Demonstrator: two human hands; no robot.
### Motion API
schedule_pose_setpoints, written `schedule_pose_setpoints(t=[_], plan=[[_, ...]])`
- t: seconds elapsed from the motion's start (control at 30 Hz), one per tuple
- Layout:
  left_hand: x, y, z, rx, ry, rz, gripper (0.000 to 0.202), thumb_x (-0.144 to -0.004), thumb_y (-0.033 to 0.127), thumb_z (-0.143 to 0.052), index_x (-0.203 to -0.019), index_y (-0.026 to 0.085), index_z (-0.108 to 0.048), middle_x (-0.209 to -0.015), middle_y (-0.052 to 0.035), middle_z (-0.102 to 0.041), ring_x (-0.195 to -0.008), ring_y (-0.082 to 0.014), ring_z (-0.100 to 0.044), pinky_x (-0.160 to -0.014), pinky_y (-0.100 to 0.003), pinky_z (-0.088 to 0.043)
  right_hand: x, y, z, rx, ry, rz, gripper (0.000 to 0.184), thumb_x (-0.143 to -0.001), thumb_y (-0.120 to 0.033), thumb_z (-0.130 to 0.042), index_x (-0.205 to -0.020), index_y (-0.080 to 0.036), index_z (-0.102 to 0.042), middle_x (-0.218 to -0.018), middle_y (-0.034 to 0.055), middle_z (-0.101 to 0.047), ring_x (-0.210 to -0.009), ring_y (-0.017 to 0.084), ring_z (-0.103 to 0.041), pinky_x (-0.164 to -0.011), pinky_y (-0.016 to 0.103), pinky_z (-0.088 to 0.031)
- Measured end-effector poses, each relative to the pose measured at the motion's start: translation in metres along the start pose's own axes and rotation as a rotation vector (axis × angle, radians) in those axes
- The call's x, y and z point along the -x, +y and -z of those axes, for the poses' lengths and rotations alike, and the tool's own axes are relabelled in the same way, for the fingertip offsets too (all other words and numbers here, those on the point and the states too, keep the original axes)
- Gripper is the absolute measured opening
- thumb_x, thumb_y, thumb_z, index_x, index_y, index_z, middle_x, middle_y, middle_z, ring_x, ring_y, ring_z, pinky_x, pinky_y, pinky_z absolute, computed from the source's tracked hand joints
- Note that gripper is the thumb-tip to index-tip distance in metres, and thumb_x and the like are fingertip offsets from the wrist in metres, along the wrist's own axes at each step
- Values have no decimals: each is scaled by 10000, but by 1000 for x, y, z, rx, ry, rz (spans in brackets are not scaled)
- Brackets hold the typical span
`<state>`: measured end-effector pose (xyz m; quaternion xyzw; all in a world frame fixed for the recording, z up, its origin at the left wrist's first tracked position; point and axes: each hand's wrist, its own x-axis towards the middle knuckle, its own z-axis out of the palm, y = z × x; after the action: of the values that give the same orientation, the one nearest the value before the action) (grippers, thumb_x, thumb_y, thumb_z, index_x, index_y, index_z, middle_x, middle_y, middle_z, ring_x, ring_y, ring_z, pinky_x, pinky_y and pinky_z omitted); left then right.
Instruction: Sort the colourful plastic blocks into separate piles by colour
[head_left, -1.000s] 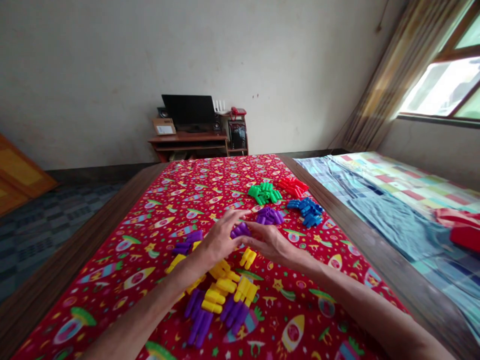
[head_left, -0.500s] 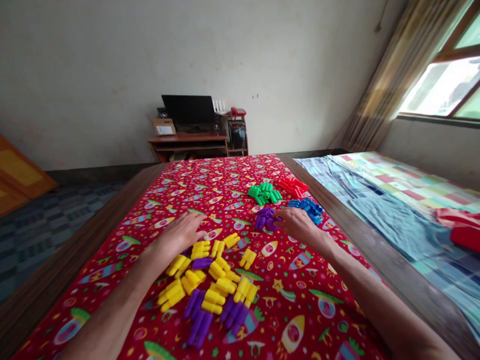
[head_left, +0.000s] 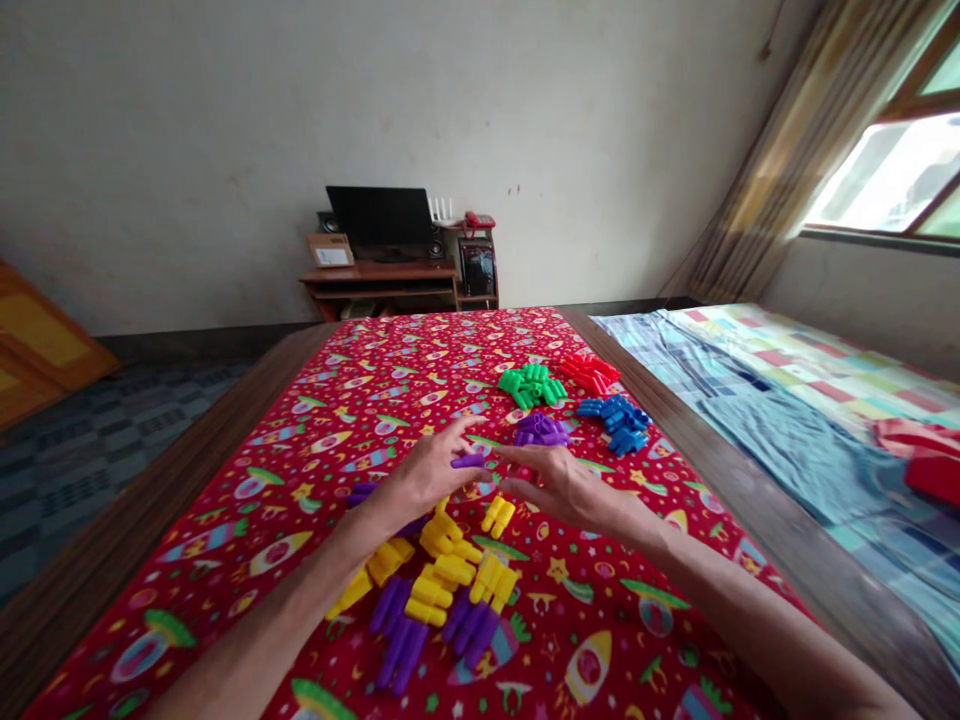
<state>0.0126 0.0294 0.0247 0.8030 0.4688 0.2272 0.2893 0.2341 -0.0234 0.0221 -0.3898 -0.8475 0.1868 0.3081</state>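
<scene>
Over the middle of the red tablecloth, my left hand (head_left: 433,468) is closed on a purple plastic block (head_left: 468,461), its shape partly hidden by the fingers. My right hand (head_left: 561,484) faces it from the right, thumb and fingers apart with nothing visible between them, fingertips close to the block. Just beyond my right hand lies a purple pile of blocks (head_left: 541,430). Below my left forearm and hand, yellow blocks (head_left: 451,570) lie mixed with purple ones (head_left: 401,655), some hidden by the arm. One yellow block (head_left: 497,516) sits apart, under the gap between my hands.
Green blocks (head_left: 531,384), red blocks (head_left: 589,373) and blue blocks (head_left: 621,422) form separate piles toward the table's right side. A wooden table edge (head_left: 682,450) runs along the right, beside a bed (head_left: 780,420). At the wall stands a desk (head_left: 382,272) with a monitor (head_left: 379,218).
My left hand has moved right, now holding a purple block. My right hand has drawn back from the purple pile toward the left hand. The view has shifted slightly.
</scene>
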Motion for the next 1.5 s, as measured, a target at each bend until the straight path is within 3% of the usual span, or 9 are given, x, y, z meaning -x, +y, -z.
schedule_pose_setpoints(t=[0.1, 0.3, 0.57, 0.8, 0.87, 0.97, 1.1, 1.27, 1.5], plan=[[9, 16, -13, 16, -48, -48, 793, -748, 373, -735, -1427, 235, -348, -1031, -66, -730, -961, -256, -700, -803, -335, -541, 1, -3, -11, -154, -73, -29, 387, -931, -358, -560, -1286, -205, -585, -916, 56, -737, -727, 151, -670, -642, 229, -473], [16, 30, -25, -92, -78, -50, 846, -724, 279, -763, -1441, 292, -313, -1199, -62, -680, -1076, -286, -665, -867, -356, -529, -8, 11, -12, -368, -21, -146, 210, -854, -251, -638, -1041, -163, -673, -884, 36, -730, -736, 142, -668, -632, 218, -488], [28, 36, -32, -281, -145, -76, 706, -930, 338, -500, -1519, 176, -146, -1078, -132, -714, -974, -284, -699, -781, -331, -521, 5, -5, -25, -184, 44, -52, 204, -861, -209, -611, -1057, -168, -648, -888, 20, -711, -696, 113, -622, -611, 200, -425], [29, 30, -33, -323, -104, -168, 900, -869, 440, -603, -1531, 229, -30, -1430, -194, -481, -1132, -315, -625, -846, -365, -510, -3, 4, -15, -42, 60, -126, 92, -829, -214, -626, -898, -171, -671, -695, -8, -678, -575, 105, -579, -535, 195, -363], [26, 22, -27, -355, -83, -121, 959, -820, 502, -648, -1529, 237, -58, -1484, -196, -409, -1227, -343, -555, -887, -397, -498, -7, 20, 4, 75, 164, -179, 107, -845, -242, -615, -899, -173, -677, -742, 13, -703, -636, 125, -615, -583, 209, -385], [24, 12, -17, -424, -142, -116, 735, -846, 498, -616, -1468, 260, -307, -1442, -136, -467, -1292, -315, -489, -998, -412, -435, -9, 48, 31, 347, 271, -329, 167, -879, -246, -558, -952, -166, -685, -841, 63, -732, -745, 168, -653, -653, 241, -402], [30, 8, -15, -415, -308, -236, 381, -866, 375, -624, -1222, 243, -590, -1203, -59, -623, -1180, -237, -555, -1033, -339, -405, -4, 72, 42, 613, 154, -526, 233, -909, -213, -477, -971, -162, -695, -926, 99, -735, -813, 199, -660, -647, 259, -372], [39, 17, -15, -407, -360, -284, 348, -858, 309, -640, -1197, 236, -603, -1187, -62, -632, -1146, -232, -569, -1007, -340, -429, -1, 69, 36, 665, -77, -514, 236, -908, -186, -460, -965, -163, -688, -908, 94, -724, -824, 189, -649, -615, 257, -326], [50, 14, 17, -413, -329, -187, 474, -864, 416, -623, -1321, 310, -555, -1394, -38, -558, -1322, -255, -468, -1133, -380, -332, -3, 49, 45, 703, -154, -508, 191, -857, -142, -480, -831, -168, -668, -819, 91, -701, -708, 165, -610, -563, 279, -261]])
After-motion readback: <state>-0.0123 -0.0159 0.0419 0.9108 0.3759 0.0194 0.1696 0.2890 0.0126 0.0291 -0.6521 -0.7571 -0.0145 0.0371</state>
